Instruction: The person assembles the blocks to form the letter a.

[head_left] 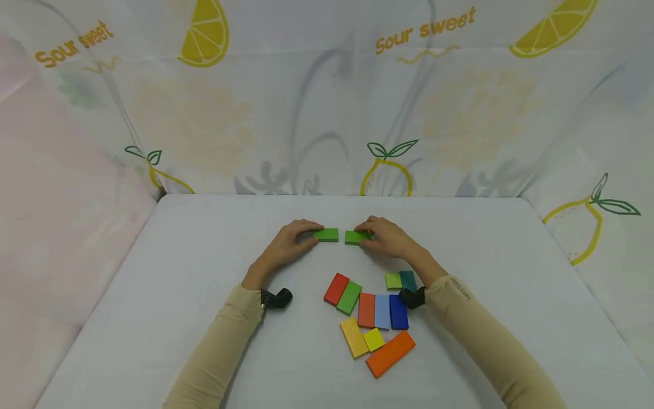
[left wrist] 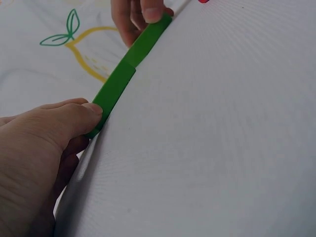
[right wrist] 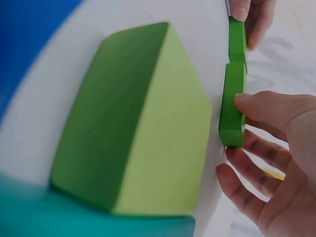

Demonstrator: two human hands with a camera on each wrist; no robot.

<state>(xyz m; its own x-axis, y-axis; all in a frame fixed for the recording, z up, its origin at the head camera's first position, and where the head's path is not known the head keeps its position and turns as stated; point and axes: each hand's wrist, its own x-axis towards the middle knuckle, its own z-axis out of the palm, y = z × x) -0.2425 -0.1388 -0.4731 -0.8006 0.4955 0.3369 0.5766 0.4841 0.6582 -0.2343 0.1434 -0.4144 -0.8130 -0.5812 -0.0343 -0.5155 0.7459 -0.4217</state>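
Observation:
At the far part of the white table, my left hand (head_left: 291, 241) pinches a green block (head_left: 328, 235) by its left end, thumb on the near side. My right hand (head_left: 390, 237) holds a second green block (head_left: 352, 237) between thumb and fingers at its right end. Both blocks lie flat, nearly in line end to end, with a narrow gap between them in the head view. In the right wrist view, the thumb touches the near face of the right green block (right wrist: 232, 101), and the lower fingers are spread loosely around it.
Nearer on the table (head_left: 286, 352) lie a red block (head_left: 336, 289), a green block (head_left: 349, 298), an orange-red block (head_left: 366, 310), a light blue block (head_left: 382, 312) and a blue block (head_left: 398, 312). A light green block (head_left: 393, 281) touches a teal one (head_left: 407, 279). Yellow and orange blocks (head_left: 390, 354) lie closest.

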